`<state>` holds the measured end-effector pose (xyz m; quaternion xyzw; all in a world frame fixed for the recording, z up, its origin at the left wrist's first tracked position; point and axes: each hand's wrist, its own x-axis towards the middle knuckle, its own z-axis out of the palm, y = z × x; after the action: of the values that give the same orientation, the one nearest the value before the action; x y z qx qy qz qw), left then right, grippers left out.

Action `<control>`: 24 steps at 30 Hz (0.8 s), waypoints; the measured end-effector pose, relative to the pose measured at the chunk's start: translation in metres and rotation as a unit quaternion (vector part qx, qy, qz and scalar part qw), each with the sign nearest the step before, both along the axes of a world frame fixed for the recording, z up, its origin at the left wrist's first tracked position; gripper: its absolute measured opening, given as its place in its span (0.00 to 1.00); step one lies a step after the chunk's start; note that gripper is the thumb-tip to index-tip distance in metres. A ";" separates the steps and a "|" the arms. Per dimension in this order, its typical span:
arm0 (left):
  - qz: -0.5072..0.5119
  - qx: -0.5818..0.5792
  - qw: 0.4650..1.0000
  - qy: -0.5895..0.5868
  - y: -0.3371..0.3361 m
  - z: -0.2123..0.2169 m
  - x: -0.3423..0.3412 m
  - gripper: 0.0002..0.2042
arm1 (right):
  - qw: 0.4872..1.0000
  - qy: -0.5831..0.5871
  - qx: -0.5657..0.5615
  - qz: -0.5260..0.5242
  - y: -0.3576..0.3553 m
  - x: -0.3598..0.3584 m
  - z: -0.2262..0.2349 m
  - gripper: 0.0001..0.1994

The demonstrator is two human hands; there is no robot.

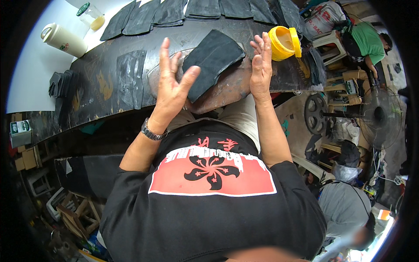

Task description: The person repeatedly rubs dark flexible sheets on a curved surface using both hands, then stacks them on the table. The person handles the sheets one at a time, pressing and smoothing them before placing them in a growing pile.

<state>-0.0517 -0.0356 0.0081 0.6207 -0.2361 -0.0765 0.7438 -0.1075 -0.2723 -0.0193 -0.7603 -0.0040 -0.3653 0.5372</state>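
A flat black folded piece [214, 61], leather or cloth, lies slanted on a brown worn slab [231, 89] at the table's near edge. My left hand [172, 85] is raised at its left side, fingers apart; the thumb overlaps the piece's left edge in view, and I cannot tell whether it touches. To the right of the slab, my right hand [261, 72] is held up with its fingers stretched out and nothing in them. Just beyond it stands an open yellow tub [281, 43] with pale contents. Another thin black piece [131, 78] lies flat left of the slab.
Stacks of black pieces [203, 8] line the table's far side, with another pile [61, 84] at the left. A cream tumbler [64, 40] and a glass jar [91, 16] stand far left. Two other people [366, 41] are at the right, near a standing fan [379, 114].
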 end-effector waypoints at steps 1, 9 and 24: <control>0.037 0.002 0.999 -0.034 0.003 -0.001 0.004 0.42 | 1.000 0.004 0.010 -0.005 -0.002 0.000 -0.001 0.35; 0.156 -0.060 0.985 -0.047 0.003 -0.023 0.027 0.23 | 0.990 0.046 0.120 -0.061 -0.009 0.007 -0.010 0.28; 0.003 0.044 0.997 -0.063 0.001 -0.020 0.029 0.23 | 0.993 0.027 0.116 -0.020 -0.012 0.014 -0.019 0.30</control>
<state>-0.0223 -0.0345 -0.0117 0.6572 -0.2770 -0.0458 0.6995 -0.0940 -0.2845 -0.0383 -0.7020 0.0683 -0.3535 0.6145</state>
